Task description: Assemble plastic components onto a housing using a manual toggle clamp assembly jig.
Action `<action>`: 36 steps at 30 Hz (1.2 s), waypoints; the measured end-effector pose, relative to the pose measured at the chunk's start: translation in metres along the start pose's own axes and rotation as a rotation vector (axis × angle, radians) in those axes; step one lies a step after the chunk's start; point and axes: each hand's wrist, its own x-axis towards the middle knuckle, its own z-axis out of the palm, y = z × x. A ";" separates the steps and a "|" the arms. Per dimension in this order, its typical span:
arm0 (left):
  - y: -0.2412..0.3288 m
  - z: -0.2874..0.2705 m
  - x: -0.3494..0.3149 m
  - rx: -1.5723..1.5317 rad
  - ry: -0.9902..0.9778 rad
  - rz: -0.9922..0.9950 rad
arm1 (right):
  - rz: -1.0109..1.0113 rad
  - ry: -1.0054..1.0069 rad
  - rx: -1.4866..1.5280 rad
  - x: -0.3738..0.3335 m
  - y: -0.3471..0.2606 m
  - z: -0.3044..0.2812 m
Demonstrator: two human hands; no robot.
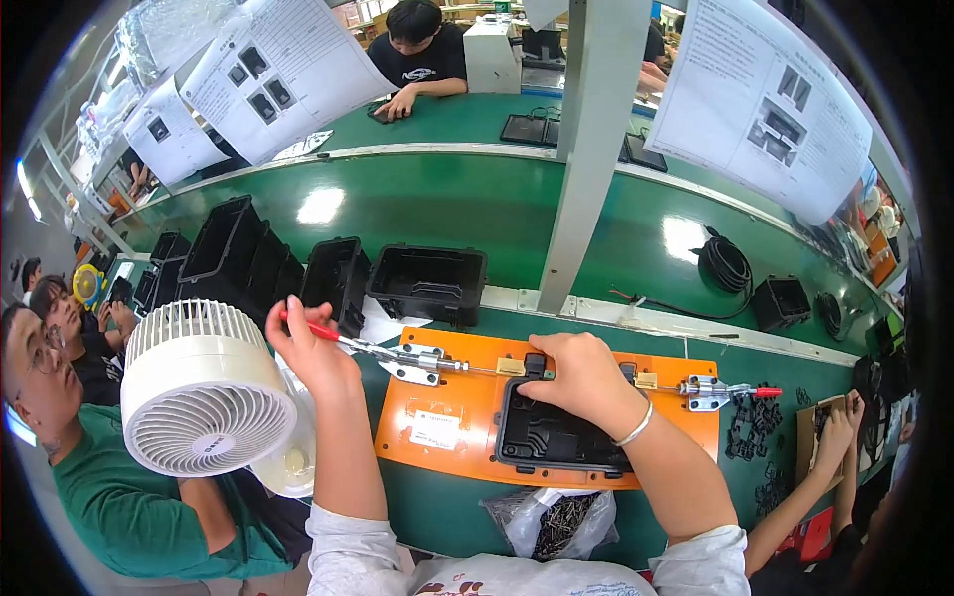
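An orange fixture board (452,402) lies on the green bench, with a toggle clamp at each end. My left hand (316,360) is closed on the red handle (323,331) of the left toggle clamp (422,364), whose rod points at a tan block by the case. Set in the board is a black plastic case half (552,429), its ribbed inside facing up. My right hand (586,377) pinches its upper edge beside a small black piece; the palm hides part of that edge. The right toggle clamp (704,392), also red-handled, is untouched.
A white fan (209,387) stands close by my left forearm. Black cases (427,283) line the bench behind. A bag of screws (564,524) lies in front of the board; small black parts (755,422) and another person's hands (840,432) are at right. A post (586,149) rises behind.
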 end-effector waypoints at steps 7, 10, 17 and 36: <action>0.014 0.023 -0.030 0.281 -0.435 0.315 | -0.019 0.030 0.008 -0.001 -0.002 0.003; -0.008 0.033 -0.063 0.596 -0.757 0.637 | -0.035 0.054 0.008 -0.001 0.002 0.005; -0.019 0.025 -0.086 0.825 -1.036 0.865 | -0.049 0.089 0.045 -0.002 -0.003 0.005; 0.017 0.015 -0.007 0.164 -0.344 0.277 | 0.030 0.041 0.113 -0.001 -0.001 0.004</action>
